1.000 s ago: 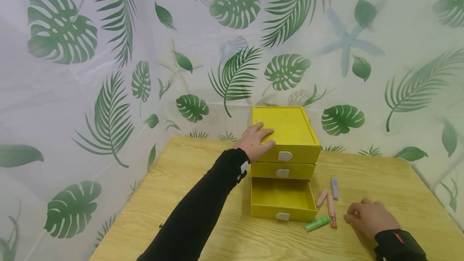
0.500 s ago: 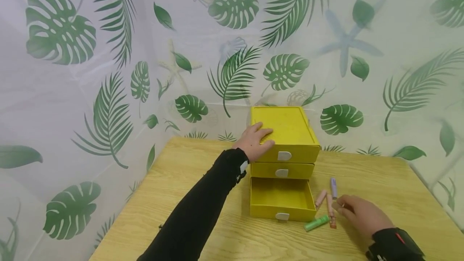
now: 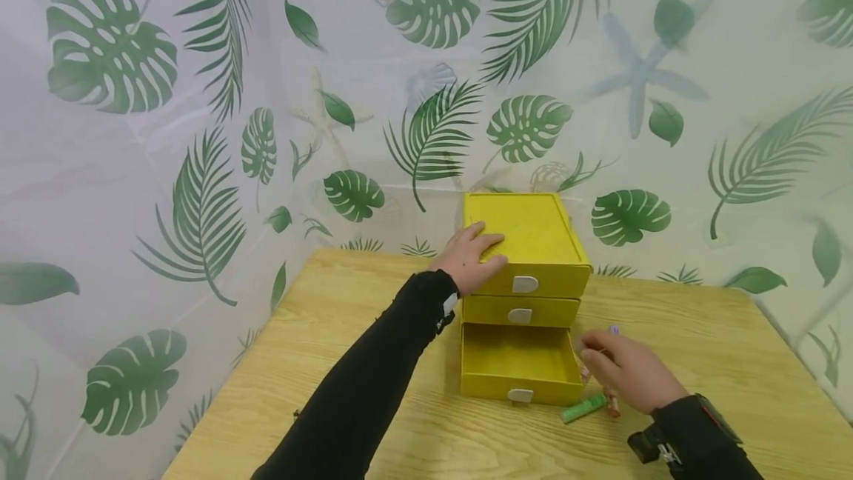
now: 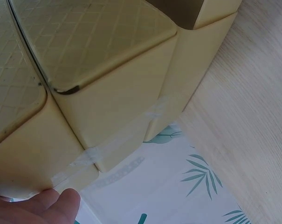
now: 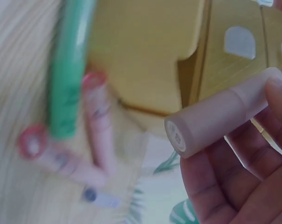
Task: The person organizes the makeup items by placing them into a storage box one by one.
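Note:
My left hand rests on the top left edge of a yellow drawer unit, fingers spread; in the left wrist view its fingertips lie against the unit's side. The bottom drawer is pulled out, its visible floor bare. My right hand, beside that drawer's right wall, pinches a pale pink lipstick tube between thumb and fingers. This tube is hidden in the head view. Below the hand lies a green tube. Two pink tubes show in the right wrist view.
A lavender tube lies behind my right hand, mostly covered by it. The upper drawers are closed, with white tab handles. A leaf-patterned sheet hangs behind the wooden table.
The right hand has moved left across the loose tubes to the open drawer's right side, now covering most of the pink and lavender tubes. My left hand has stayed on the drawer unit.

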{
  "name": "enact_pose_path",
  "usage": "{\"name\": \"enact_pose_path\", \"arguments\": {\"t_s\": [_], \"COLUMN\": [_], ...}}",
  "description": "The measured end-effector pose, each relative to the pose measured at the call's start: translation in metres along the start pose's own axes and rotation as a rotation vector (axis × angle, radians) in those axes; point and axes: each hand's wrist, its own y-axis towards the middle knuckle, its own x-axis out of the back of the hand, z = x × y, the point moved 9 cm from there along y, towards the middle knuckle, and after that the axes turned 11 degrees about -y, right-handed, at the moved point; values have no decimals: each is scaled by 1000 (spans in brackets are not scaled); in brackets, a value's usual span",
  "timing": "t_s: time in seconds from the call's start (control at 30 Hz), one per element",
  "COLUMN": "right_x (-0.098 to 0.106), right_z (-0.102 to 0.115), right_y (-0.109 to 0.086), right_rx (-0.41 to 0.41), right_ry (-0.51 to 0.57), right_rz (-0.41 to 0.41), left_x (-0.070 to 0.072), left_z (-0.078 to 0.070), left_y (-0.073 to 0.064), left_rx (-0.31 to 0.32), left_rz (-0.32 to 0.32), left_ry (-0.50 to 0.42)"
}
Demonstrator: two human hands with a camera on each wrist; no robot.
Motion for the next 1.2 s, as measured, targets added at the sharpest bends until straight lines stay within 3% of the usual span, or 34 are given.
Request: {"name": "enact_pose_path", "arguments": {"t_s": [0.37,0.5,0.67,0.93,1.2], "right_x": [-14,-24,-40,-67,-69], "right_z": [31,42,49,49,50], "right_y": [24,32,37,35,35], "right_rx": [110,134,130,185,179], "right_ry": [51,8,-96,-18,-68], "right_rz": [-24,-15,37,202,196], "left_x": [1,1,0,0,1], "left_z": [0,1,2,3,2], "left_y": [0,1,0,1,-1], "left_rx": [1,10,17,21,21], "left_rz": [-5,-10,-14,-13,-12], "left_ry": [0,4,-8,-10,-10]}}
